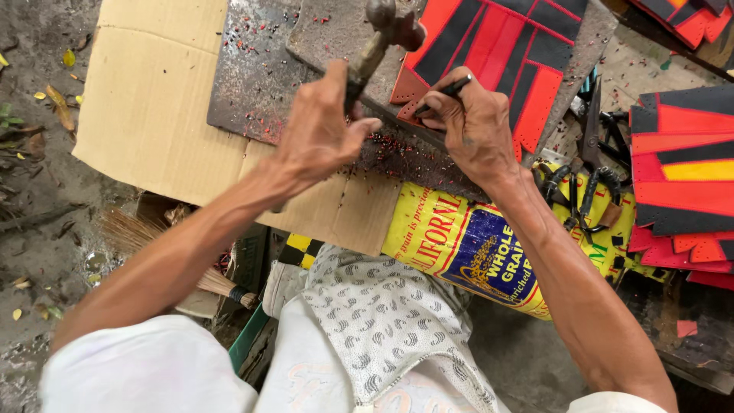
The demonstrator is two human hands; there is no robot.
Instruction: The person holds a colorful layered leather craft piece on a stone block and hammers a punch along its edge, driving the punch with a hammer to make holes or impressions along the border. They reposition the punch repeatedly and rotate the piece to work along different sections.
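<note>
Bare dirt ground (34, 191) with scattered dry leaves lies to the left of a low work spot, where a flattened sheet of brown cardboard (153, 107) sits under a worn, rusty grey metal plate (252, 76) dusted with tiny red punchings. The person's left hand (317, 130) is closed tight round the wooden handle of a dark, worn metal-headed hammer (386, 27), its head raised above the plate. The right hand (474, 126) pinches a thin black punch tool (451, 88) between thumb and fingers, its tip set at the lower corner of a red and black patchwork panel of stitched strips (497, 46) lying on the plate. The two hands are near each other but apart. To the right lie more red, black and yellow panels (684, 164), with black-handled pliers (581, 195) just beside them. A yellow and blue printed grain sack (466, 245) lies under the right forearm, and a straw broom (153, 241) rests below the left forearm.
</note>
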